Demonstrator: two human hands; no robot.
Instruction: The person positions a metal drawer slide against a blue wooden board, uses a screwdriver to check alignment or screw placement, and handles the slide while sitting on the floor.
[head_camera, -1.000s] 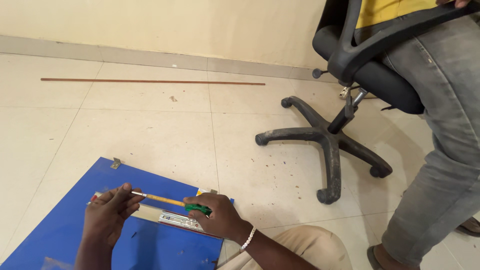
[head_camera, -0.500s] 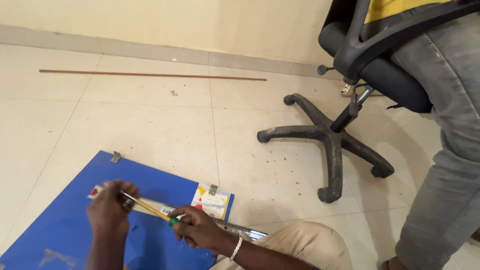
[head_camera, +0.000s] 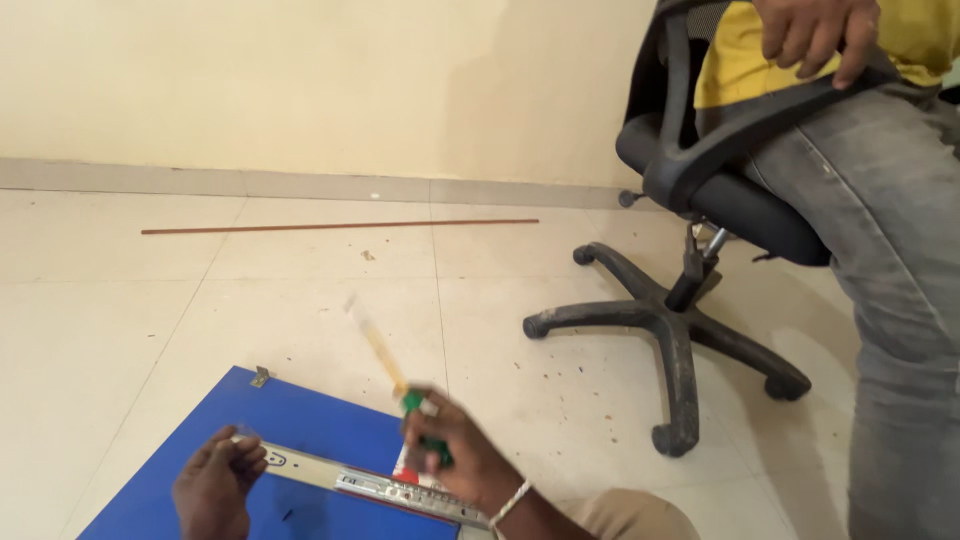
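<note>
My right hand (head_camera: 455, 460) grips a screwdriver (head_camera: 385, 360) by its green handle, the yellow shaft blurred and pointing up and away to the left. My left hand (head_camera: 215, 480) rests with fingers curled on the left end of a metal drawer slide (head_camera: 360, 482). The slide lies across a blue board (head_camera: 290, 425) on the tiled floor. A small metal bracket (head_camera: 260, 377) sits at the board's far corner.
A black office chair (head_camera: 690, 200) with a five-star base stands at the right. Another person in grey trousers (head_camera: 880, 280) leans on it, a hand on its back. A thin brown rod (head_camera: 340, 227) lies along the floor near the wall.
My right hand has lifted the screwdriver off the board and swung its tip upward. The view has tilted up toward the wall and chair.
</note>
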